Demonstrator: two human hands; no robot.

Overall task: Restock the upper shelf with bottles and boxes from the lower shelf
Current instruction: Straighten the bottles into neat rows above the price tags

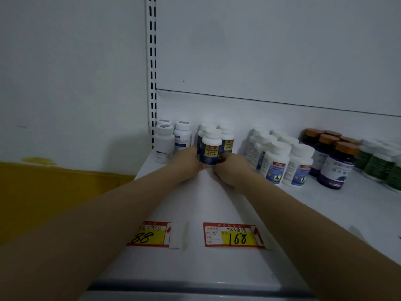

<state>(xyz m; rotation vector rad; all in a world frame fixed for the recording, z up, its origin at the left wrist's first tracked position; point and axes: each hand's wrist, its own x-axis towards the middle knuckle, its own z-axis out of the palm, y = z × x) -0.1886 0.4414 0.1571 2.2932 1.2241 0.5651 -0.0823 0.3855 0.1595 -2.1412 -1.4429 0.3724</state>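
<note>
In the head view, both hands meet at the back of the white shelf [217, 203] around a dark-labelled bottle [211, 148], which stands upright in front of two like bottles [226, 135]. The right hand [227, 168] curls its fingers round the bottle's base. The left hand [186, 159] seems to clasp the other side, its fingertips hidden. Blue-labelled bottles [280, 161] stand just to the right.

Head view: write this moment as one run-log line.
bottle: upright, in front of matching bottles on shelf | left hand: grips bottle | right hand: grips bottle | base: not visible
</note>
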